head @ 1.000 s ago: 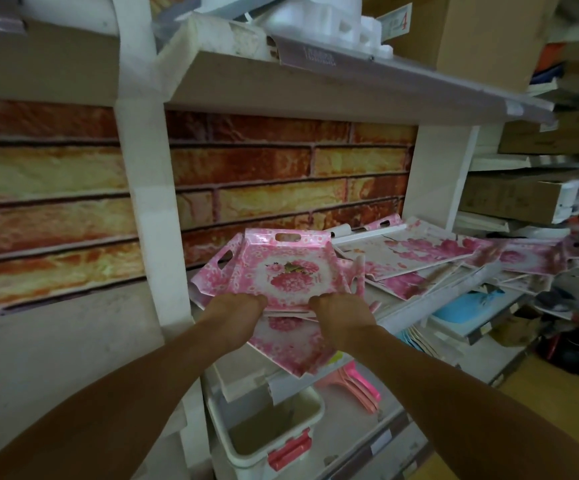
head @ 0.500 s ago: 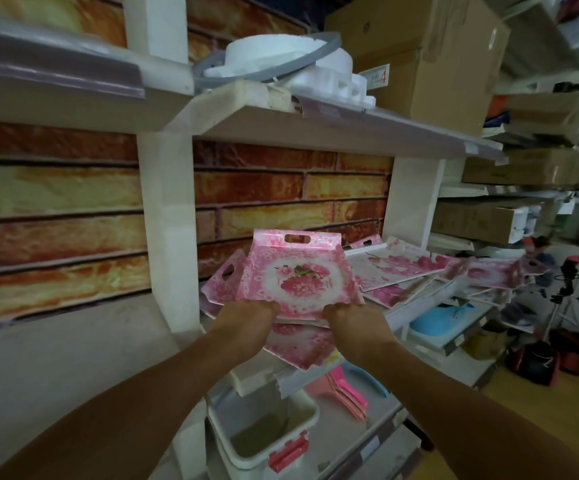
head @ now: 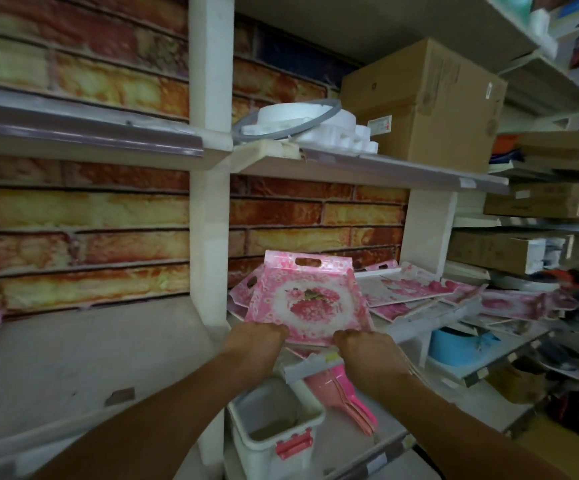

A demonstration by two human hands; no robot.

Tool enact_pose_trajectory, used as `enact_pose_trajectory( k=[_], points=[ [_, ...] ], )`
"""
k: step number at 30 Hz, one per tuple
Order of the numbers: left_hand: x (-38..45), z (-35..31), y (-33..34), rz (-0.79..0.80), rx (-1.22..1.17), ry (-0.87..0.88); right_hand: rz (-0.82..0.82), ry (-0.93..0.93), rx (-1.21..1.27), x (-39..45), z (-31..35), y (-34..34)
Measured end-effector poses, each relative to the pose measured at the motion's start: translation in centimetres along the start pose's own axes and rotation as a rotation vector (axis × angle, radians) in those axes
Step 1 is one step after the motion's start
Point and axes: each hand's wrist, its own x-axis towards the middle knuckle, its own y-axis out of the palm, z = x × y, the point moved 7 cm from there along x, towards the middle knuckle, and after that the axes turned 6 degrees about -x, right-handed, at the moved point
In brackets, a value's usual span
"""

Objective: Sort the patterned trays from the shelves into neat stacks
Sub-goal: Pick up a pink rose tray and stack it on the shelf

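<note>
Nearest, at six o'clock, a white bin with a pink latch sat on the low shelf, pink dustpans just to its right. Above it both hands gripped the near edge of a pink flowered tray, the left hand at its seven o'clock corner and the right hand at its five o'clock corner, the tray tilted up over the middle shelf. Farther off, more pink trays lay scattered toward three o'clock, and a cardboard box stood on the upper shelf at one o'clock.
</note>
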Motion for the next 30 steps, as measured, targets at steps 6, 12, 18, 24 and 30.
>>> enact_pose_trajectory(
  k=[6, 12, 18, 24, 30],
  points=[
    [-6.5, -2.6, -2.5, 0.033, 0.022, -0.071, -0.054, -0.061, -0.006, -5.5, 1.9, -2.2],
    [-13.1, -2.0, -4.4, 0.065, 0.061, -0.174, -0.08, -0.148, 0.047, -8.4, 5.8, -3.7],
    [-19.2, 0.7, -7.0, 0.073, 0.159, -0.267, -0.121, -0.254, 0.083, -9.3, 11.6, -6.2],
    [-26.1, 6.2, -9.4, 0.097, 0.218, -0.396, -0.182, -0.376, 0.143, -9.1, 20.1, -9.8],
    [-34.6, 14.0, -11.9, 0.124, 0.254, -0.51, -0.212, -0.449, 0.172, -8.3, 31.2, -13.0]
  ],
)
